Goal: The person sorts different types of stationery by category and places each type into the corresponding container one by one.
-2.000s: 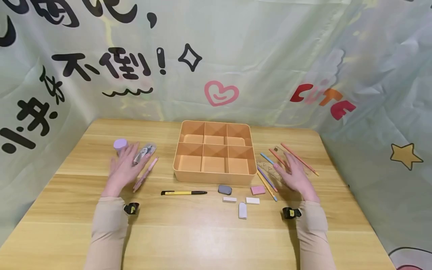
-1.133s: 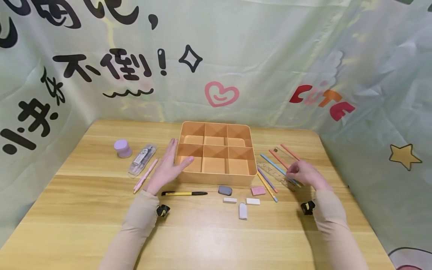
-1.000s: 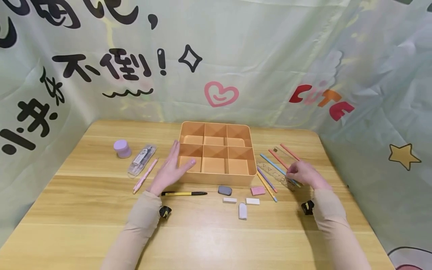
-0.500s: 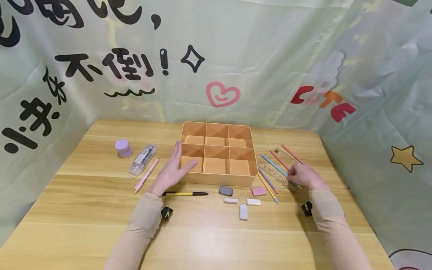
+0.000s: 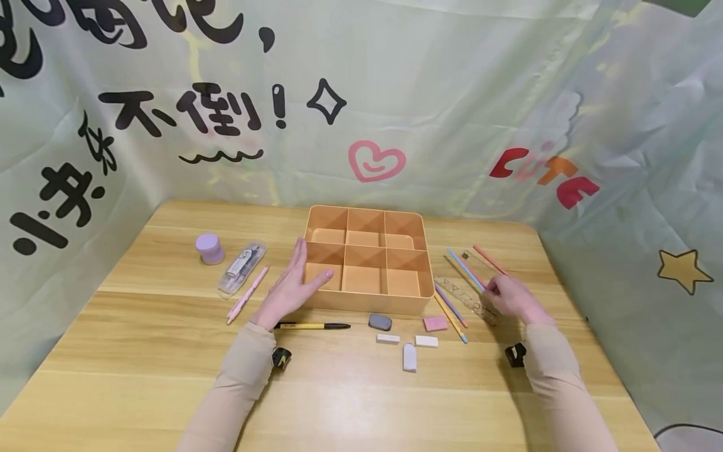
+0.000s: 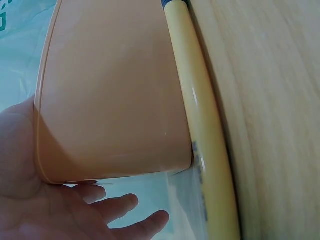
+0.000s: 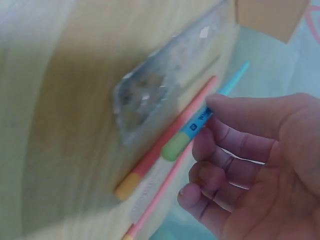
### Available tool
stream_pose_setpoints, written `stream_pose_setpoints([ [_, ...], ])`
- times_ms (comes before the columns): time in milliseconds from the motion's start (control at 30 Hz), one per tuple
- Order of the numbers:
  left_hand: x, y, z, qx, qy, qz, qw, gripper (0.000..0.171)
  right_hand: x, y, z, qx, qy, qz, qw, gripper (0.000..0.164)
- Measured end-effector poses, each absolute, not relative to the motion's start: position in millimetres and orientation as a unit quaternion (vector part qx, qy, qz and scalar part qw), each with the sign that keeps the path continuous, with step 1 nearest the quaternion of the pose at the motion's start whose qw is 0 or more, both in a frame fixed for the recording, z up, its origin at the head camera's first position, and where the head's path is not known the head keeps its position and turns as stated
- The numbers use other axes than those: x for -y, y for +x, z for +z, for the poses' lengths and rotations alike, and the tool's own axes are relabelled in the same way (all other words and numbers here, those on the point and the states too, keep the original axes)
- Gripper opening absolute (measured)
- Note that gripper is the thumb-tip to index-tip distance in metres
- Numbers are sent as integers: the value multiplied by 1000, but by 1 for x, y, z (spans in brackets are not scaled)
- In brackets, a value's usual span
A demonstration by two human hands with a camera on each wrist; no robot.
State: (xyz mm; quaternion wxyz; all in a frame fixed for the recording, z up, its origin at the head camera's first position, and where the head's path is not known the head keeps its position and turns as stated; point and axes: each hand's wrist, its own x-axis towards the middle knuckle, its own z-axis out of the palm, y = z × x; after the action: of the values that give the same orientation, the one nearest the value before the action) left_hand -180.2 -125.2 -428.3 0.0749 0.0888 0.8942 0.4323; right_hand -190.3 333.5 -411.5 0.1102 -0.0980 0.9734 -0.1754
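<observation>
Blue pencil [image 7: 196, 122] in right grip [image 7: 272, 172], near green end [image 7: 175, 146]

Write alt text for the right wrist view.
A person's right-hand grip pinches a slim blue pencil with a green end. Behind it, two reddish pencils with orange ends and a transparent stencil ruler lie on a pale wooden table; a tan box corner shows top right.

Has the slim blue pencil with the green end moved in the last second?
Yes: in the head view, the blue pencil has shifted right and farther back, judged against the peach plastic box with six compartments.
</observation>
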Motion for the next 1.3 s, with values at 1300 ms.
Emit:
stream_pose_setpoints([
  [1300, 123, -180, -429, -894, 86, 434, 66, 100, -289, -194, -396, -712, 18, -656, -249, 18],
])
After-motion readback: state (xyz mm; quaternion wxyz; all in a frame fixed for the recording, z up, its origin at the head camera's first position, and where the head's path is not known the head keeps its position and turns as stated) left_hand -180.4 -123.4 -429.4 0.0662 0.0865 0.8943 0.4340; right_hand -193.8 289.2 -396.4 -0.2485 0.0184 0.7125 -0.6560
